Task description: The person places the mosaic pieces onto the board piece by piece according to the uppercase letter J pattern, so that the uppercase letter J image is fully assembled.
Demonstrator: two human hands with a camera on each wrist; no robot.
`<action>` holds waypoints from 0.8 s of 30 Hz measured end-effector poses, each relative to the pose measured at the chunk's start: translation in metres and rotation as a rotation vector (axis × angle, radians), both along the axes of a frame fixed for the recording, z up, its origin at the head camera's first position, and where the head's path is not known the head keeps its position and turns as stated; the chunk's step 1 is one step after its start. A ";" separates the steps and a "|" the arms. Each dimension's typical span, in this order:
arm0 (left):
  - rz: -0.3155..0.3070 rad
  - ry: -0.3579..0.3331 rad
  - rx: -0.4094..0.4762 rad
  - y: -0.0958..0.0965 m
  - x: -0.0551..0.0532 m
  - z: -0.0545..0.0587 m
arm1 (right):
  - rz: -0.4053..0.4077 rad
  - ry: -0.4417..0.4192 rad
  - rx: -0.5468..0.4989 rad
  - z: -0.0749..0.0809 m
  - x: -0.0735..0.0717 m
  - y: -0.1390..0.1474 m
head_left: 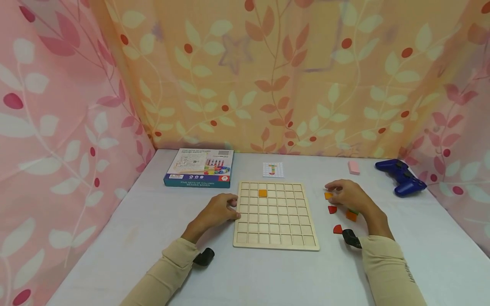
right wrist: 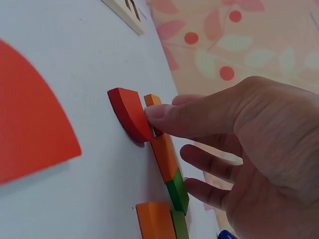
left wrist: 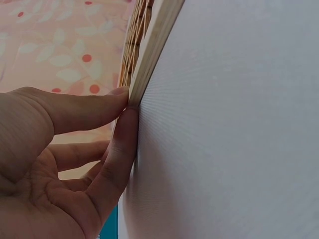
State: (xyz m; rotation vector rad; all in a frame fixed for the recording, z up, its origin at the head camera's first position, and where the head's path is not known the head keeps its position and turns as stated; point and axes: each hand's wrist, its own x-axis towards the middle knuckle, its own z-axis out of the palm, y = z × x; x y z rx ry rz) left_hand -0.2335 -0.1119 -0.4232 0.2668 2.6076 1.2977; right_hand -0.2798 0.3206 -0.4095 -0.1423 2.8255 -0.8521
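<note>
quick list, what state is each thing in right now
Grid board, flat, one cell filled
Orange square, in a board cell
Left hand, touching board's left edge
Right hand, at an orange piece; grip unclear
Box, closed, lying flat
Pattern card, printed side up
Red pieces, off the board
Game controller, lying down; power unclear

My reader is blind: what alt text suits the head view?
A person's left grip pinches the edge of a wooden grid board bearing one orange square; the right grip is at an orange piece near red pieces on a white table.
</note>
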 end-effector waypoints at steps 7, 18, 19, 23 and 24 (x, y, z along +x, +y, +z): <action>-0.002 0.008 -0.006 -0.001 0.000 0.000 | -0.006 -0.004 0.011 0.001 0.000 0.006; -0.009 0.010 -0.002 -0.001 0.000 -0.001 | -0.016 -0.032 0.016 -0.002 -0.001 0.007; -0.008 0.010 -0.001 -0.001 0.000 -0.001 | -0.016 -0.032 0.016 -0.003 -0.001 0.006; -0.002 0.014 -0.002 0.000 0.000 -0.002 | -0.003 -0.007 0.014 -0.002 0.000 0.002; 0.000 0.014 -0.004 0.000 0.000 -0.002 | 0.006 0.007 0.009 -0.002 0.000 0.000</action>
